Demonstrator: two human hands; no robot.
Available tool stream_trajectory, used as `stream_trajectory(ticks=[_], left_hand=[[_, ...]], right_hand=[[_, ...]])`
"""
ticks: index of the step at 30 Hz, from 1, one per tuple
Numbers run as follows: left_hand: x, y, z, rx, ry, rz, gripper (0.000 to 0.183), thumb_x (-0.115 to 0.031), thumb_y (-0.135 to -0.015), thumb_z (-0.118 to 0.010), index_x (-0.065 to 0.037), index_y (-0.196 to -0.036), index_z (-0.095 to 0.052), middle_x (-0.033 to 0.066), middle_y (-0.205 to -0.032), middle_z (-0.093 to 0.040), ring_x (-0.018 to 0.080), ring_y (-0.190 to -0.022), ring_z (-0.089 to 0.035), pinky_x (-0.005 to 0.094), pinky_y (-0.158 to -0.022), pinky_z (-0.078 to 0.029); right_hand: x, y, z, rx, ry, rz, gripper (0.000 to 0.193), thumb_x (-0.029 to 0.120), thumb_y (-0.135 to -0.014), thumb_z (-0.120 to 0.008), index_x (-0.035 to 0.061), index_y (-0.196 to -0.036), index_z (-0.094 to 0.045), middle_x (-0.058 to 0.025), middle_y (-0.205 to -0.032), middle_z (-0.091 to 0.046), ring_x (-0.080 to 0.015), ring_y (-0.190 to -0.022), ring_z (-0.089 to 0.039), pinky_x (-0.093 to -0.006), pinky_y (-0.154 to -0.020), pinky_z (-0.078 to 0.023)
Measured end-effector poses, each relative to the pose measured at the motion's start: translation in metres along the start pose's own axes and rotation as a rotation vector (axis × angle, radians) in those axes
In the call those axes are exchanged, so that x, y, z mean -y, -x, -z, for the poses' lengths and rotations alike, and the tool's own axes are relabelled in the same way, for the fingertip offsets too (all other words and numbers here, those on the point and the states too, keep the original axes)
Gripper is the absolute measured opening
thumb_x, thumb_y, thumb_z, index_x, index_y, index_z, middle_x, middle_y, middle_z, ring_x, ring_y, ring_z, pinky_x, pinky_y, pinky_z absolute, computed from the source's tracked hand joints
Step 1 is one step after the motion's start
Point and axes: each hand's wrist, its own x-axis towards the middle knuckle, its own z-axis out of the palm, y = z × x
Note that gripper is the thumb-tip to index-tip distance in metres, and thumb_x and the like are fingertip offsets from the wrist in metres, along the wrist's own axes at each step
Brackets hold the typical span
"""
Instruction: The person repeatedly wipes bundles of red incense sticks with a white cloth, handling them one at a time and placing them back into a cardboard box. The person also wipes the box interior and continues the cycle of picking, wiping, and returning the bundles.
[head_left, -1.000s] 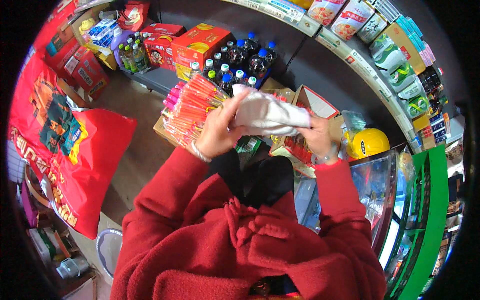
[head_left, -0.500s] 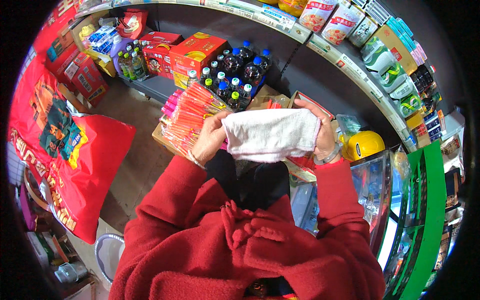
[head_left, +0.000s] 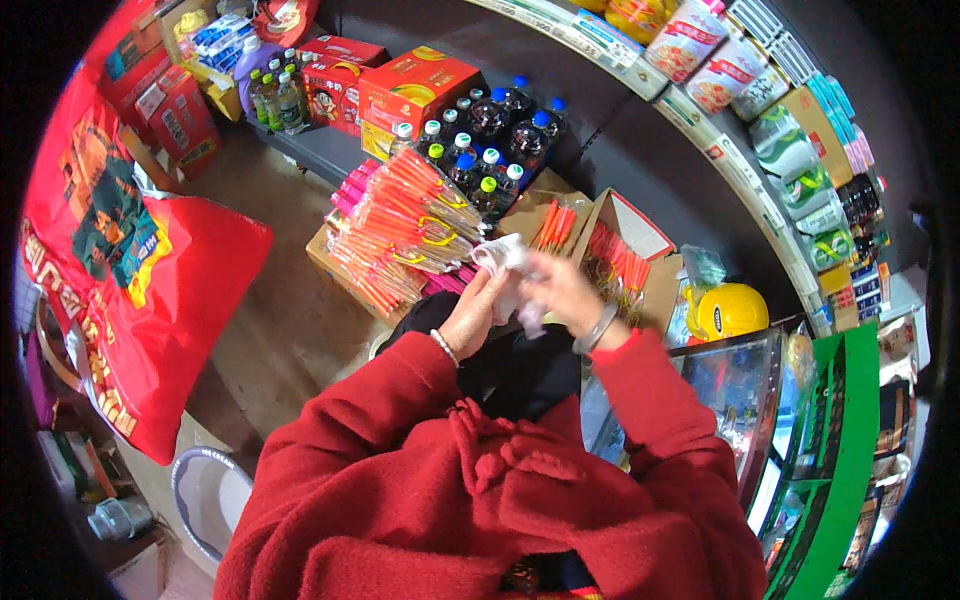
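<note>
A white cloth is bunched up between my hands, in front of my dark-trousered legs. My left hand is closed around its left side, with the crumpled top sticking out above the fingers. My right hand, somewhat blurred, grips the cloth from the right, and a loose end hangs below its fingers. Just beyond my left hand lie bundles of orange-red sticks in clear plastic, on an open cardboard box.
Dark bottles and red cartons line the low shelf ahead. Open boxes with more orange sticks stand beyond my right hand, near a yellow helmet. At right is a glass case; at left, a big red bag and a basin.
The cloth, spread flat between both hands before, is now crumpled into a small bunch. My hands have come together, the right one moving leftward. The view has shifted slightly.
</note>
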Motion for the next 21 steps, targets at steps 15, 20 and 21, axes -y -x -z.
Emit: stream_trajectory(ticks=[15, 20, 21], left_hand=[[0.042, -0.018, 0.073, -0.404, 0.174, 0.185, 0.027, -0.022, -0.098, -0.055, -0.004, -0.118, -0.06, 0.0073, -0.099, -0.068, 0.0223, -0.086, -0.067, 0.0394, -0.077, -0.055], [0.039, -0.026, 0.08, -0.338, 0.233, 0.203, 0.03, -0.019, -0.098, -0.054, -0.004, -0.123, -0.057, 0.007, -0.107, -0.067, 0.0214, -0.093, -0.067, 0.0389, -0.084, -0.054], [0.039, -0.027, 0.082, -0.326, 0.235, 0.197, 0.031, -0.019, -0.098, -0.054, -0.004, -0.124, -0.057, 0.0068, -0.108, -0.067, 0.0211, -0.094, -0.067, 0.0387, -0.084, -0.054]], right_hand=[[-0.139, -0.148, 0.012, -0.139, 0.511, -0.206, 0.039, 0.01, -0.078, -0.075, -0.0016, -0.114, -0.065, -0.0111, -0.104, -0.07, -0.0197, -0.093, -0.067, -0.0304, -0.083, -0.053], [-0.121, -0.209, -0.032, -0.147, 0.894, -0.063, 0.055, 0.017, -0.075, -0.075, 0.0039, -0.126, -0.057, -0.0238, -0.114, -0.063, -0.0383, -0.107, -0.061, -0.0455, -0.092, -0.049], [-0.12, -0.219, -0.038, -0.141, 0.941, -0.057, 0.059, 0.017, -0.076, -0.075, 0.0045, -0.129, -0.053, -0.0245, -0.116, -0.061, -0.0396, -0.109, -0.059, -0.0464, -0.093, -0.048]])
